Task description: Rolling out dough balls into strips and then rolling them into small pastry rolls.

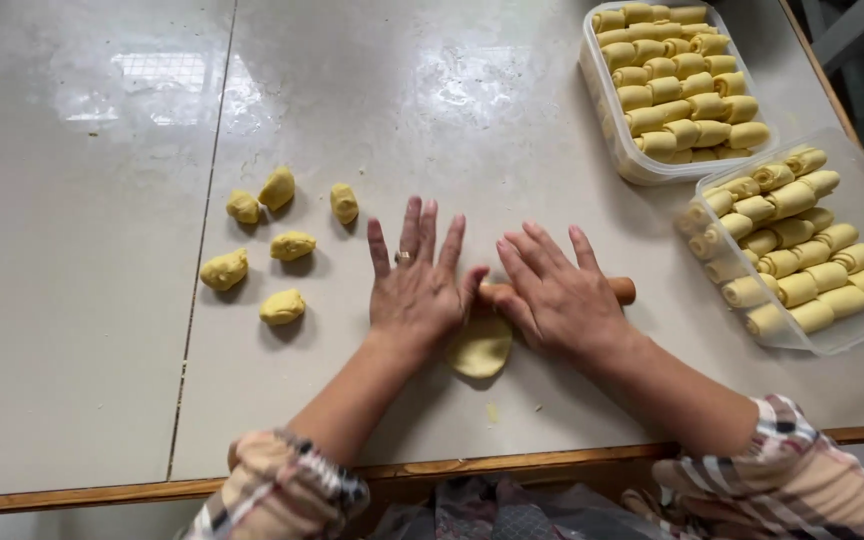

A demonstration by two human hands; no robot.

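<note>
Dough disc [482, 348], soft and likely sticky, lies under wooden rolling pin [620, 290] on surface [102, 380]; left hand [414, 290] and right hand [562, 295] press pin with flat, released grip; lift dough by edges.

Glossy table [452, 90], dough lumps [292, 245], flattened dough [480, 350], two tubs [607, 120] (clear)

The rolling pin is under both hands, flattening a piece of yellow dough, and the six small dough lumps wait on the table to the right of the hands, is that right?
Not quite. In the head view the six dough lumps lie to the left of the hands, not the right. The rolling pin is indeed under the left hand and right hand, flattening yellow dough.
</note>
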